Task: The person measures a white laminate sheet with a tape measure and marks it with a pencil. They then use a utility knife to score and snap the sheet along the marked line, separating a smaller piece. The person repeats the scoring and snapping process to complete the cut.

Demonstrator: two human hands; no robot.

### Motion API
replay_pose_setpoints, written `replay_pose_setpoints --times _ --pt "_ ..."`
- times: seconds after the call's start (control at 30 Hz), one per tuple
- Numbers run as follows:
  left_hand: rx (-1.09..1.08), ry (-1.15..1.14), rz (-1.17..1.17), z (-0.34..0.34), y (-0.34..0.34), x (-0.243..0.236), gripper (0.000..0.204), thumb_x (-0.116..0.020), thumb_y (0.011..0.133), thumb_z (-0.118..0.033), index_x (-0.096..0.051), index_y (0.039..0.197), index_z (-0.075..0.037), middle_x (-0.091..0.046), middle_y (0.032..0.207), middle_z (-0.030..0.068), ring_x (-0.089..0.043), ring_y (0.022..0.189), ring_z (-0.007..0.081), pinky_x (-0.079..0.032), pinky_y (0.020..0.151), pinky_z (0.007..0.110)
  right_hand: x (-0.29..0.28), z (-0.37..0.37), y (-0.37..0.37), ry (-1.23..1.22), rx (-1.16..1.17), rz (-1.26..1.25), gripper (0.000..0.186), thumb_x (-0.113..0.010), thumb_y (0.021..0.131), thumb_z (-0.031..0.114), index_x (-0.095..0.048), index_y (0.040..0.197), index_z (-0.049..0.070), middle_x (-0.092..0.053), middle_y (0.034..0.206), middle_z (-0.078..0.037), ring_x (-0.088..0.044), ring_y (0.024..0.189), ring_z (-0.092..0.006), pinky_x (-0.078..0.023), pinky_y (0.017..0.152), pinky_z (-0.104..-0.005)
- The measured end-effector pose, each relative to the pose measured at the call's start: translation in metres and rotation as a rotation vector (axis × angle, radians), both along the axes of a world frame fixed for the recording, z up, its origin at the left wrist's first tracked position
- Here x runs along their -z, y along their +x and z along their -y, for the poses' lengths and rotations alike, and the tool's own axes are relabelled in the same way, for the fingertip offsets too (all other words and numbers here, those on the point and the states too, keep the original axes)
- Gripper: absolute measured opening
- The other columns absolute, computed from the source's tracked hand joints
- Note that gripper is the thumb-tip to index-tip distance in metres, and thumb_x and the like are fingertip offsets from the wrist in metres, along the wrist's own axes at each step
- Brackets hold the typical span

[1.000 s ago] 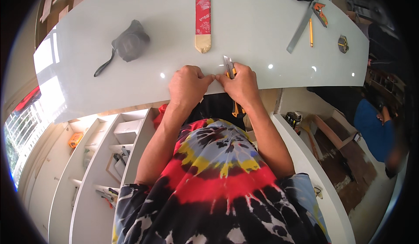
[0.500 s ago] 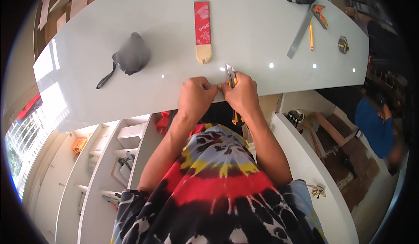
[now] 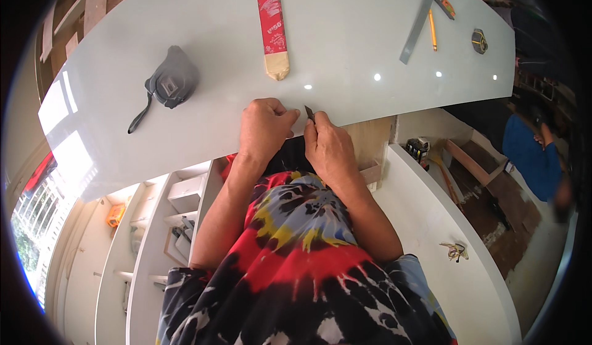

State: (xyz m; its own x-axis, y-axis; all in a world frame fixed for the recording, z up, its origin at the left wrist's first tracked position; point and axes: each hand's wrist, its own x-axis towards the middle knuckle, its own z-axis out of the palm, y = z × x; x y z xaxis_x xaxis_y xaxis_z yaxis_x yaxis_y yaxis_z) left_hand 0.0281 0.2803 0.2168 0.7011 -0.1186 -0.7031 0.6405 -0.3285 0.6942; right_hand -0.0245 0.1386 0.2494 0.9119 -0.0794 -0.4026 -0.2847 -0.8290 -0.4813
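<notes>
One cutter knife (image 3: 310, 115) is clamped in the right hand (image 3: 333, 147), blade (image 3: 308, 109) outward, at the near edge of the table (image 3: 345, 55); just apart, the left hand (image 3: 262, 127) is curled, its contents undeterminable. Light, stiff handling is presumed; hold is best kept behind the brittle, sharp blade.

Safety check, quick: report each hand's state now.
Left hand: closed, fingers curled; whether it pinches anything cannot be told.
Right hand: closed, holding a cutter, blade showing.
</notes>
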Motion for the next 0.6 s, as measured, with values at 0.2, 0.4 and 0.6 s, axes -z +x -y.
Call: replay_pose_setpoints --times 0.2,0.4,0.6 --pt "0.015 -0.021 -0.021 0.0 0.002 -0.002 0.025 -0.077 0.087 -0.013 -0.069 0.075 0.007 -0.071 0.068 0.0124 -0.074 0.061 0.0175 -0.057 0.055 0.029 0.001 -0.008 0.0 -0.051 0.01 -0.018 0.022 -0.057 0.101 0.017 -0.055 0.086 0.001 -0.065 0.069 -0.022 -0.067 0.066 -0.0446 -0.053 0.058 -0.0523" --pt "0.064 0.023 0.008 0.001 0.003 0.0 0.026 -0.077 0.088 -0.014 -0.07 0.076 0.008 -0.071 0.067 0.0127 -0.073 0.06 0.0172 -0.057 0.057 0.03 0.0 -0.011 0.002 -0.078 0.01 -0.009 0.021 -0.057 0.101 0.016 -0.056 0.086 0.001 -0.066 0.071 -0.023 -0.068 0.067 -0.0452 -0.053 0.061 -0.0542" --pt "0.017 0.0 -0.015 0.002 0.001 0.0 0.026 -0.078 0.087 -0.014 -0.069 0.075 0.007 -0.071 0.066 0.0119 -0.073 0.06 0.0167 -0.057 0.057 0.03 -0.001 -0.013 0.002 -0.067 0.016 -0.051 0.02 -0.057 0.101 0.014 -0.055 0.087 0.001 -0.067 0.073 -0.023 -0.068 0.07 -0.0452 -0.054 0.063 -0.0539"
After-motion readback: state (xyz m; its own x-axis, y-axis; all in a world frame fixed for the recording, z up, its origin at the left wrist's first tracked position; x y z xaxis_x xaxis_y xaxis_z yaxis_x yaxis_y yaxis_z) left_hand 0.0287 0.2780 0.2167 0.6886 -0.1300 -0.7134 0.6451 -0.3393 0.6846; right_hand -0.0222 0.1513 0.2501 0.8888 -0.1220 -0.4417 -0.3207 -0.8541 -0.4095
